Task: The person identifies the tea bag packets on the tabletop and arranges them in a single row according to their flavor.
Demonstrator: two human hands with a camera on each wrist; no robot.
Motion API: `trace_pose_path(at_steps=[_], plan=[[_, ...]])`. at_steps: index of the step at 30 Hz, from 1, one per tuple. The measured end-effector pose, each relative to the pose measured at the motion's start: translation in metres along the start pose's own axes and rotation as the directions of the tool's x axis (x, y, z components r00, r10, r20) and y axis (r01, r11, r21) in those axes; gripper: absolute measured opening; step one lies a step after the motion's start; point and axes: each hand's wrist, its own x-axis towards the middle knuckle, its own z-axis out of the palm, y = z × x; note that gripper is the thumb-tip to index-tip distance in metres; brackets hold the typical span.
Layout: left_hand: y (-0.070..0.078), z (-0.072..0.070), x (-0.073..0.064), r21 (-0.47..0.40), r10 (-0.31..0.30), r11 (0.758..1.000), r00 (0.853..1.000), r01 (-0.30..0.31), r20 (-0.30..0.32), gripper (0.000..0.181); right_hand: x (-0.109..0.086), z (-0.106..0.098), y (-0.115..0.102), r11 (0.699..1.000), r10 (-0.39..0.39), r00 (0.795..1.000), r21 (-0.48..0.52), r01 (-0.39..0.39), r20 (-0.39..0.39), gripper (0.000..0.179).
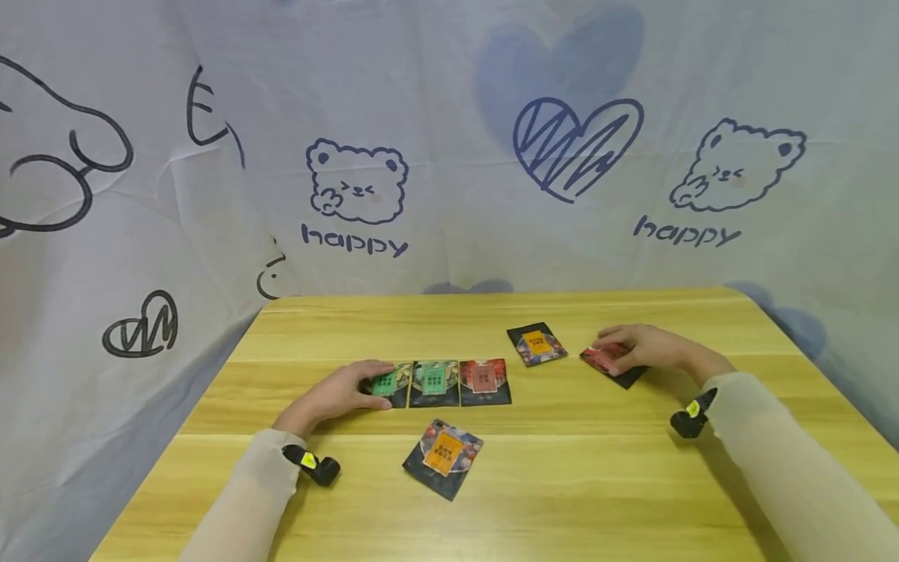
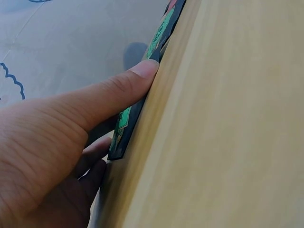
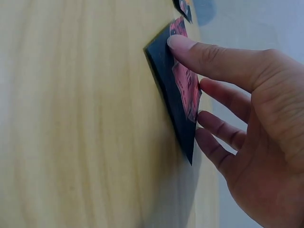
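A row of three flat black-edged packets runs across the table: a green-labelled packet [image 1: 389, 384] at the left end, another green packet [image 1: 435, 382] beside it, and a red packet [image 1: 485, 381] at the right end. My left hand [image 1: 346, 390] grips the leftmost one, its thumb [image 2: 118, 90] along the near edge and other fingers at the left and far edges. Farther right, my right hand [image 1: 642, 349] holds a second red packet [image 3: 187, 88], thumb on its printed face and fingertips at the far edge. That packet is set at a slant.
An orange-labelled packet [image 1: 444, 458] lies askew in front of the row. Another orange packet [image 1: 537, 344] lies tilted behind it, left of my right hand. The wooden table [image 1: 562, 484] ends at a white cloth backdrop [image 1: 449, 156] with drawings.
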Motion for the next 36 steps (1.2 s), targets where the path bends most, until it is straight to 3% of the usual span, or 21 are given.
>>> trace_pose_path(at_steps=[8,15,27,36], plan=[[0.0,0.001,0.0,0.011,0.002,1.0,1.0,-0.002,-0.004,0.076,-0.004,0.006,0.0,0.998,-0.032,0.997,-0.058,0.028,-0.068,0.061],[0.002,0.0,0.0,0.01,0.0,1.0,1.0,0.0,0.001,0.076,-0.015,0.01,-0.004,0.998,0.029,0.999,-0.049,-0.031,-0.042,0.067],[-0.001,0.0,0.0,0.001,0.006,1.0,1.0,-0.006,-0.004,0.074,-0.02,0.023,-0.016,0.985,-0.011,0.993,-0.172,-0.009,-0.115,0.07],[0.0,-0.001,0.002,-0.005,0.012,1.0,1.0,-0.012,0.003,0.075,-0.025,0.028,-0.024,0.984,-0.052,0.995,-0.174,0.036,-0.087,0.06]])
